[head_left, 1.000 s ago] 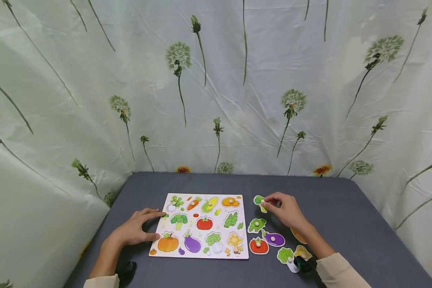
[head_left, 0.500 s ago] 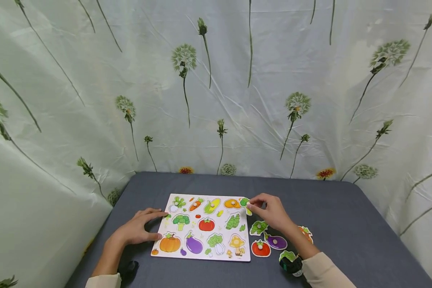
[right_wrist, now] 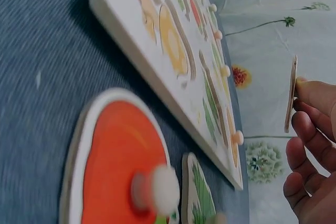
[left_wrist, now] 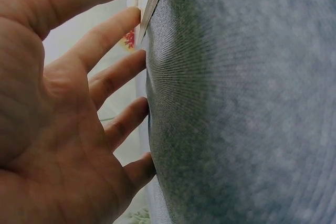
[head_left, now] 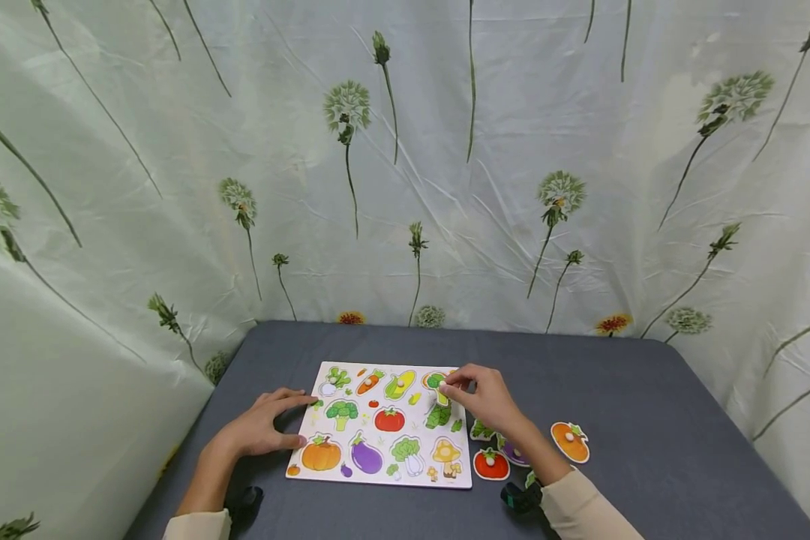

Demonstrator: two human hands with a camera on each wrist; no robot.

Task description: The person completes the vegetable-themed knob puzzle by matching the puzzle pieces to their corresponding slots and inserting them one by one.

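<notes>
My right hand (head_left: 487, 397) pinches the knob of a broccoli puzzle piece (head_left: 435, 380) above the upper right of a white vegetable peg board (head_left: 413, 429). In the right wrist view the piece (right_wrist: 291, 95) shows edge-on, raised off the board (right_wrist: 152, 80). My left hand (head_left: 259, 429) has its fingers spread, with thumb and index finger touching the board's left edge; the left wrist view shows its open palm (left_wrist: 63, 114). Knobbed radish, carrot (head_left: 370, 382), corn (head_left: 400, 384) and potato pieces sit in the top row. The broccoli-shaped recess (head_left: 341, 412) lies at the left of the middle row.
Right of the board lie loose tomato (head_left: 491, 465), cabbage (head_left: 481, 430), eggplant (head_left: 511, 452) and pumpkin (head_left: 570, 442) pieces. My right forearm partly covers some of them. A dark grey cloth (head_left: 648, 420) covers the table, and a flower-print curtain (head_left: 486, 225) hangs behind.
My right hand has carried the broccoli piece leftward from beside the board to above its upper right part. My left hand stays at the left edge.
</notes>
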